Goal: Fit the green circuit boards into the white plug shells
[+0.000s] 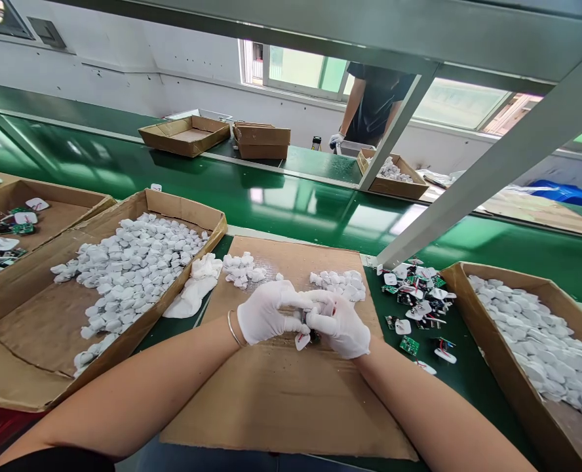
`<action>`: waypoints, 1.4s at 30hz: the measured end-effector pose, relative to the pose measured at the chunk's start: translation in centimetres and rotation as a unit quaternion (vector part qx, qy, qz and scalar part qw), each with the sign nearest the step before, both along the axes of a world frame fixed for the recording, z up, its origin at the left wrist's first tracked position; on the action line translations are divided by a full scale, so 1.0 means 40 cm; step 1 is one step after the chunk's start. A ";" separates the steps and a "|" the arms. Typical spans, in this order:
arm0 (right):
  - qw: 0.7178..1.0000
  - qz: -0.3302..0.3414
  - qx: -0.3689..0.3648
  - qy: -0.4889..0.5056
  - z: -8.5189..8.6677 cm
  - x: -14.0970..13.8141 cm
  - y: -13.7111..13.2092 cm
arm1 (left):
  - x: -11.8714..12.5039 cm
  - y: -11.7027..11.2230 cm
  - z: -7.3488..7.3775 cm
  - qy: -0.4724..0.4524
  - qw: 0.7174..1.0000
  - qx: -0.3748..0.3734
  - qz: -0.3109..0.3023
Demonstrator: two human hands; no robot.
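Note:
Both hands wear white gloves and meet above a flat cardboard sheet (281, 393). My left hand (266, 313) and my right hand (339, 322) are closed together on a small white plastic part with a circuit board (303, 339) hanging between them. Two small heaps of white plastic shells (242, 269) (340, 283) lie on the sheet just beyond my hands. A spare white glove (195, 288) lies at the sheet's left edge.
A cardboard tray of white shells (124, 275) sits left, another tray (537, 334) right. Loose green circuit boards with white caps (416, 295) lie on the green bench. A further tray (10, 229) holds boards at far left. Beyond the green conveyor (291, 203), another person (369, 105) stands by boxes.

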State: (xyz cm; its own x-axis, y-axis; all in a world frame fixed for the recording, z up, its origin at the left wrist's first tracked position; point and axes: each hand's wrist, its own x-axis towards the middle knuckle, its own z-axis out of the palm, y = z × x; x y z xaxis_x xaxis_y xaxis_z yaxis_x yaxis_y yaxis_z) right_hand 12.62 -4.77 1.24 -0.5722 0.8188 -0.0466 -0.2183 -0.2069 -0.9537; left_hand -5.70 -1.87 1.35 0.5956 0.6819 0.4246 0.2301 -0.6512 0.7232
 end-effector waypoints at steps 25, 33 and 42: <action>0.999 -0.040 0.023 -0.005 0.002 -0.004 -0.002 | 0.012 0.003 0.007 0.057 0.965 0.253 -0.030; 0.998 -0.050 0.033 0.002 -0.007 -0.008 -0.004 | 0.007 0.009 0.011 0.077 0.957 0.276 -0.052; 0.997 -0.041 0.056 -0.026 -0.006 -0.001 -0.003 | 0.015 0.012 0.015 0.101 0.952 0.284 -0.050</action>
State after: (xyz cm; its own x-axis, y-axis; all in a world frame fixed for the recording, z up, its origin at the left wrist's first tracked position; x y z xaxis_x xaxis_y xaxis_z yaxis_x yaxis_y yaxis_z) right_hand 12.58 -4.89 1.00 -0.5031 0.8640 0.0189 -0.1787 -0.0826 -0.9804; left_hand -5.10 -1.37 1.95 0.7540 0.3109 0.5786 0.2425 -0.9504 0.1947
